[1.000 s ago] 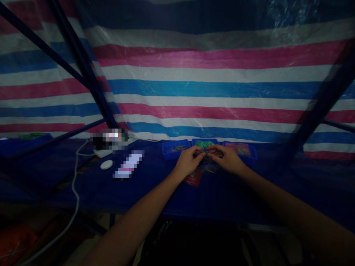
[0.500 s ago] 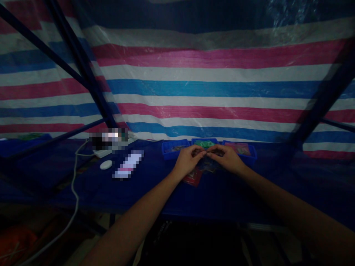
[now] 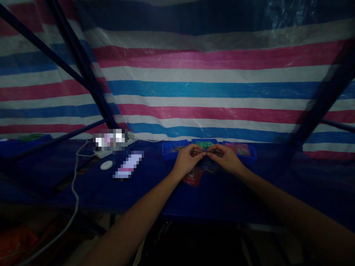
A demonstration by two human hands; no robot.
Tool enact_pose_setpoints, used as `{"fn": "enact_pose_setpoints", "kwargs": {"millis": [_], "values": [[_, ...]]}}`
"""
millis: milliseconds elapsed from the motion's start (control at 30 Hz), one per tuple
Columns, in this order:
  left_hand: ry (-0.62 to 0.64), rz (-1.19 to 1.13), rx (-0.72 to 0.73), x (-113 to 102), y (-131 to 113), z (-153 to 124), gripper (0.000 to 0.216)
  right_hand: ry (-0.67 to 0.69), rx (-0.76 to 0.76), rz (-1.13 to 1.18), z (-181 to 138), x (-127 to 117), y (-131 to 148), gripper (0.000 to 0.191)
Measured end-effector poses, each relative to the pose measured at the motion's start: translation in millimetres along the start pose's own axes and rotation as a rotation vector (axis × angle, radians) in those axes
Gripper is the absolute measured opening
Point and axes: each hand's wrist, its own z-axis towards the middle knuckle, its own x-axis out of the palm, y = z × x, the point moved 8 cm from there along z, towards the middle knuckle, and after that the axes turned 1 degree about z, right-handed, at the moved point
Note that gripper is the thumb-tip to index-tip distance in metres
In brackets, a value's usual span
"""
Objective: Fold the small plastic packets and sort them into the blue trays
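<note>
My left hand and my right hand meet fingertip to fingertip over the blue table. Both are closed in a pinch. Whatever lies between the fingertips is too small and dark to make out. Just below the left hand is a flat red packet on the table. A clear plastic bag lies under the fingertips, its contents dim. Behind the hands stand a blue tray with packets, a blue tray holding green packets, and a blue tray with red packets.
To the left lie a phone-like slab with a blurred-out screen and a round white disc. A white power strip sits behind them, and a white cable hangs over the table edge. Dark blue frame bars and a striped sheet enclose the back.
The hands stay in nearly the same place, with only slight finger movement at the pinch. Nothing else on the table has visibly moved.
</note>
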Motion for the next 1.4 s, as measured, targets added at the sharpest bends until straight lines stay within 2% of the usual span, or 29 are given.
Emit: {"fn": "enact_pose_setpoints", "kwargs": {"millis": [200,567,1100,1267,1333,1400], "values": [[0.039,-0.048,0.030,4,-8,-1,0.021,-0.089,0.045,0.062,2,-5,-4,0.029],[0.056,-0.062,0.030,4,-15,-1,0.033,-0.128,0.100,0.192,3,-4,-10,0.034],[-0.013,-0.128,-0.001,1,-4,4,0.034,-0.182,0.183,0.324,2,-7,-9,0.034],[-0.131,0.062,0.091,-10,-11,0,0.025,-0.268,0.187,0.247,3,-18,-19,0.034],[-0.118,0.142,0.146,-9,-18,-2,0.022,-0.288,0.165,0.206,3,-21,-20,0.035],[-0.046,0.162,0.158,-3,-22,-3,0.026,-0.267,0.138,0.186,3,-19,-18,0.036]]}}
